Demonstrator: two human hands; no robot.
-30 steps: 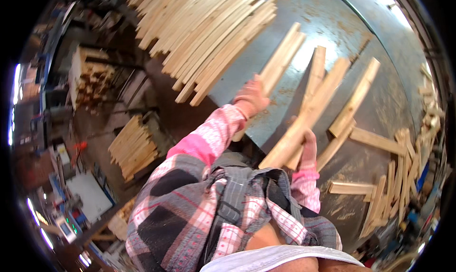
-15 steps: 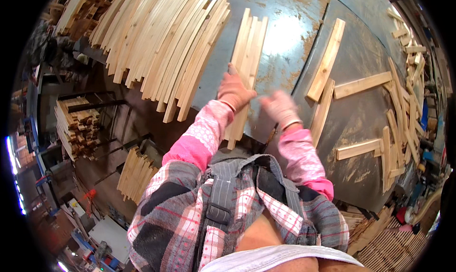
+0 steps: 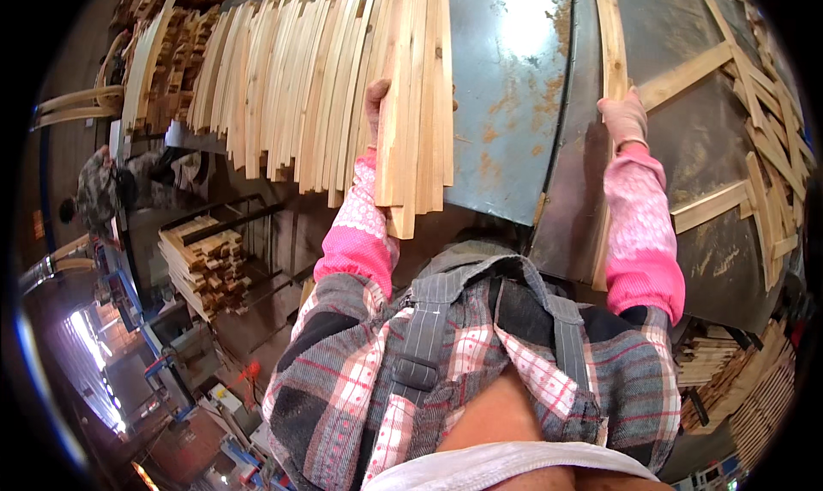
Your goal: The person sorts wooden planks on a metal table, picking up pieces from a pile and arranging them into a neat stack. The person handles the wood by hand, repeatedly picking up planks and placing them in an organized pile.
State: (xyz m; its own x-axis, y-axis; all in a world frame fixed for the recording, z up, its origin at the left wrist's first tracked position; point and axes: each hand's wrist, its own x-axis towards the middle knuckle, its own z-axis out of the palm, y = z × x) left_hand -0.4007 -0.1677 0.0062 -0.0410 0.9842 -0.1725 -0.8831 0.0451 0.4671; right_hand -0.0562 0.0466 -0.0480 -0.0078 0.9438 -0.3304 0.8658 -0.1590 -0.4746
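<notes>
My left hand is closed on the left side of a small bundle of pale wooden strips. The bundle looks raised and covers part of the long row of similar strips at its left; whether it touches the row I cannot tell. Over on the right side of the metal table, my right hand has its fingers wrapped round the near end of a single wooden strip. Another strip lies partly hidden by my right forearm.
The metal table has a seam running through it and patches of sawdust. Loose strips lie crisscrossed in a heap on the far right. A rack of stacked wood stands below left. A person in camouflage clothing is farther left.
My left hand has moved left with the bundle, up to the row. My right hand has moved right and taken hold of a strip there. The view has shifted.
</notes>
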